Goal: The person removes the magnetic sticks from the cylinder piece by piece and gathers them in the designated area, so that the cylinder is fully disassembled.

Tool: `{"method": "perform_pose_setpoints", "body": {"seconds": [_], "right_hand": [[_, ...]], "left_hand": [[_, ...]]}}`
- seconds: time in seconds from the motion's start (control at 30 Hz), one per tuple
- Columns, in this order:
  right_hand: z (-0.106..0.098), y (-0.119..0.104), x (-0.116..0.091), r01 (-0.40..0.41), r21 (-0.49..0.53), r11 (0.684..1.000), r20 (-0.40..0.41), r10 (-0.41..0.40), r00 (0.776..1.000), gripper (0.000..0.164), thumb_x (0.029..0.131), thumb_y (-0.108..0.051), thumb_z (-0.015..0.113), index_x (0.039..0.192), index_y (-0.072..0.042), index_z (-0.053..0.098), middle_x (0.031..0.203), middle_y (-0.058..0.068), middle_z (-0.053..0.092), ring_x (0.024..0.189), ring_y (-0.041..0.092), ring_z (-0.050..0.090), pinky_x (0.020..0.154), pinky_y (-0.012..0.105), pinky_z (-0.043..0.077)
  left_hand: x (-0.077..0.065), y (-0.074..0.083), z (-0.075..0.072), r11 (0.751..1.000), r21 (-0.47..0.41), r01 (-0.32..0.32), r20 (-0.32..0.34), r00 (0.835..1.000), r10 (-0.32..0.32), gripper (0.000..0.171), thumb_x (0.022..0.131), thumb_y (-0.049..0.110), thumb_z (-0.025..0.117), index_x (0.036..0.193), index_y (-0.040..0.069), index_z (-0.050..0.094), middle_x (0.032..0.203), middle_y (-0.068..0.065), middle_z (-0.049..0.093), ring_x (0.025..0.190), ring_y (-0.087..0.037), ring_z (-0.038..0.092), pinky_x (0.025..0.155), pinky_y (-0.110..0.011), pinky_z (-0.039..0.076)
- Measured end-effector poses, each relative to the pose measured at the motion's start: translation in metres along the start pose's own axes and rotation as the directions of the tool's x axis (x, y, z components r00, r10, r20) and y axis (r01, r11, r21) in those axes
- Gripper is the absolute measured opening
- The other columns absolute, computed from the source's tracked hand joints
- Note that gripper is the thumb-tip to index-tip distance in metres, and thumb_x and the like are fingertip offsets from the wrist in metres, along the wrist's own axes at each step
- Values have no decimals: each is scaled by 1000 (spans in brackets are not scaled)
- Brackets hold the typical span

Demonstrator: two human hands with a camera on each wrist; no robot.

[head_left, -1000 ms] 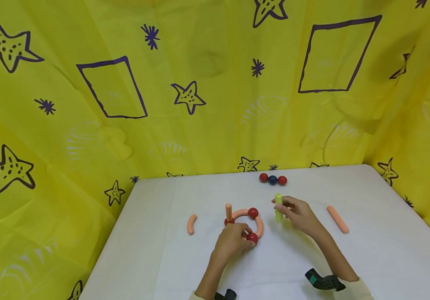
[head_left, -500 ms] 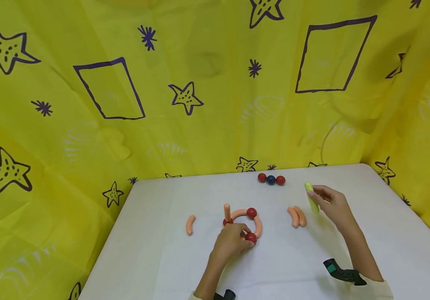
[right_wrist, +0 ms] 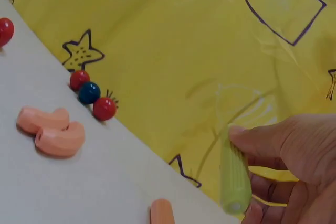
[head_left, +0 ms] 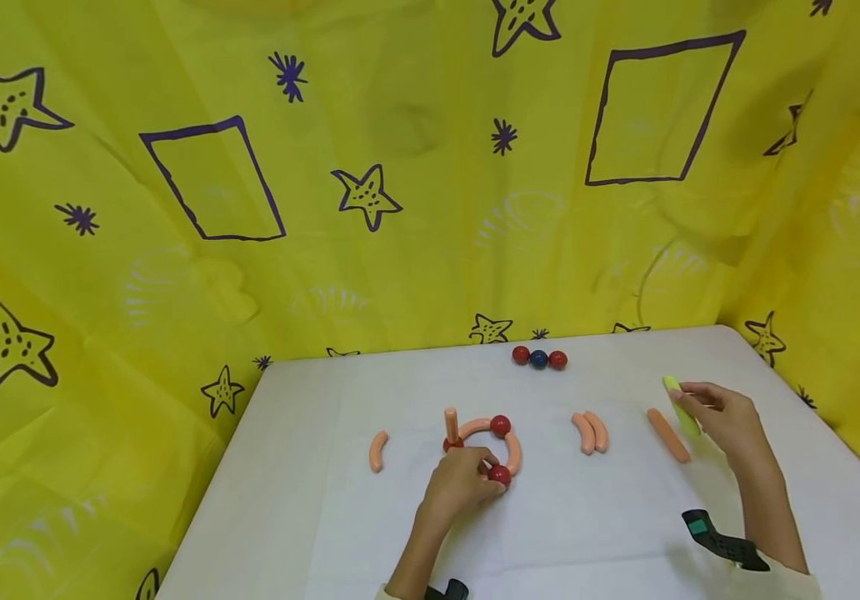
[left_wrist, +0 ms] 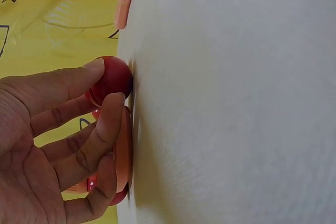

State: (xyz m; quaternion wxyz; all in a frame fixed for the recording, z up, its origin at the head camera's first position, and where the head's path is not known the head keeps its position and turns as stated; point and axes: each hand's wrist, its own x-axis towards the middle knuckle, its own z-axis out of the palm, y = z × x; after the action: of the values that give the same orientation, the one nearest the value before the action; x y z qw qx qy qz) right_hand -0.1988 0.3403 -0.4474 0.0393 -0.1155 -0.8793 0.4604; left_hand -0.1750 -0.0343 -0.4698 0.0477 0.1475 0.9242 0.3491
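Note:
My left hand pinches a red ball at the near side of a ring on the white table. Curved orange rods and red balls make up this ring, partly hidden by the hand. On its left side an orange rod stands upright on another red ball. The left wrist view shows thumb and fingers about the pinched ball. At the right of the table my right hand holds a ribbed yellow-green rod, tilted, between thumb and fingers.
A straight orange rod lies just left of the right hand. Two curved orange pieces lie side by side, and another curved piece lies left of the ring. Two red balls flank a blue ball near the yellow curtain.
My right hand has carried the yellow-green rod rightward from beside the ring, uncovering two curved pieces and passing the straight orange rod. My left hand stays on the red ball.

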Motion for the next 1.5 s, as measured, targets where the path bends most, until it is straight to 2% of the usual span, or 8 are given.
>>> {"method": "perform_pose_setpoints", "body": {"seconds": [0.1,0.23,0.4,0.67,0.87,1.1,1.33,1.5], "right_hand": [[1,10,4,-69,-16,998,10,69,998,70,97,-51,50,136,8,47,126,30,52,107,39,48,77,41,45],[3,24,8,-136,-66,988,27,138,990,71,97,-51,49,136,9,47,138,38,41,120,50,41,85,54,43],[9,32,8,-147,-128,981,30,152,988,65,99,-44,49,134,10,49,138,40,41,120,54,41,84,56,44],[20,35,9,-102,-163,981,-29,98,995,62,98,-43,52,128,12,54,133,40,47,119,56,44,85,61,43],[27,38,10,-46,-206,977,-99,26,995,50,98,-36,55,117,9,63,122,36,58,109,53,53,75,55,45],[32,37,9,-25,-216,976,-135,-5,991,44,96,-32,57,112,9,66,115,34,62,104,52,56,72,54,45],[33,38,10,-23,-213,977,-155,-11,988,44,97,-31,57,112,9,65,109,33,64,99,49,58,70,50,44],[32,37,10,-56,-189,980,-159,25,987,46,99,-31,52,116,11,61,113,35,61,101,50,57,73,52,46]], "left_hand": [[0,-1,0,1000,5,2,-1,1000,-2,23,76,13,82,96,8,73,71,3,63,59,-4,51,51,-21,41],[0,-1,0,1000,6,3,-1,1000,-3,23,76,13,81,97,8,73,71,3,63,59,-4,51,51,-21,41],[0,-1,0,1000,-1,4,4,1000,-4,23,76,13,82,96,7,73,71,2,64,57,-4,51,50,-21,41],[1,-1,1,1000,12,-5,0,1000,5,23,76,14,82,97,8,73,73,2,64,58,-4,51,51,-21,41],[1,-2,0,1000,8,-8,-1,1000,8,23,76,16,82,96,9,74,73,4,64,59,-3,51,51,-20,41],[0,-3,0,1000,-2,-4,1,1000,4,23,76,16,83,96,9,74,73,3,64,59,-3,51,52,-21,42],[0,-2,0,1000,-11,-1,6,1000,1,23,76,16,82,96,9,74,72,3,64,58,-3,51,51,-21,41],[0,-2,0,1000,-6,8,11,1000,-8,23,76,15,82,97,9,74,72,3,63,58,-4,51,52,-21,42]]}}
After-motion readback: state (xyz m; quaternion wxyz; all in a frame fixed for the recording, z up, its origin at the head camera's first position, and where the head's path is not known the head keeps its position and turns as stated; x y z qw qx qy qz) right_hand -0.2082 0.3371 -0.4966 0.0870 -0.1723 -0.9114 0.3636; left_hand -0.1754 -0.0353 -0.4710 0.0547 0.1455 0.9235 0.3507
